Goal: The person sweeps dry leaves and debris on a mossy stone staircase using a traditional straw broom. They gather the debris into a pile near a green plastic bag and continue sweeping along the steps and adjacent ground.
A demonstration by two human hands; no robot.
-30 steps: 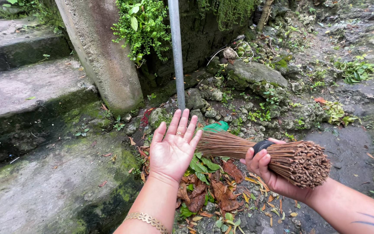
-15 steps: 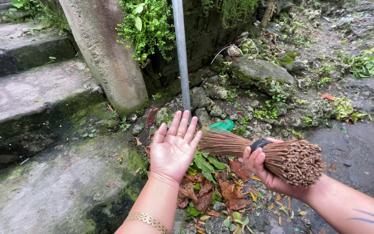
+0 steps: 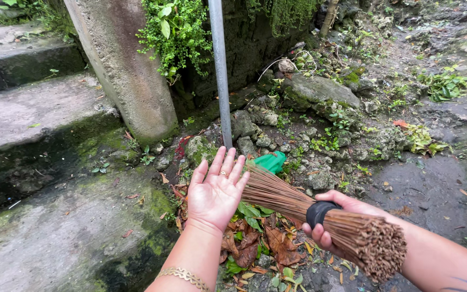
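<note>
Change since a second ago: little in the hands themselves. The left hand (image 3: 217,189) remains raised, palm up and fingers spread wide, holding nothing; the right hand (image 3: 335,224) keeps its wrap around the broom. The camera has shifted slightly, so the pole and stones now sit a little lower and to the right in view. The brush tips still press against the heel of the open palm, which suggests the sticks are being evened or tapped level, and the leaf pile below remains unswept.

Left to right:

The steps (image 3: 33,116) are poured concrete, worn grey, with moss dark along the risers and a green film on the lowest tread. A few dry leaves lie on it.

The pillar (image 3: 128,81) is rough concrete, leaning, stained brown, with small-leaved creeper hanging beside it.

The pole (image 3: 220,75) is smooth grey metal, round and upright, its foot set among mossy stones.

A thin gold bracelet (image 3: 182,276) circles the left wrist (a ring also shows on one finger).

The leaves (image 3: 260,243) lie heaped under the hands: brown, curled and brittle-looking, mixed with fresh green ones.

A green plastic scrap (image 3: 270,161) sits just behind the brush tips.

The broom (image 3: 320,216) is a tight bundle of thin, stiff brown sticks, bound by a black band where the right hand grips it; the cut butt ends fan toward the camera.

The ground (image 3: 428,184) to the right is damp dark earth with scattered stones and weeds.
</note>
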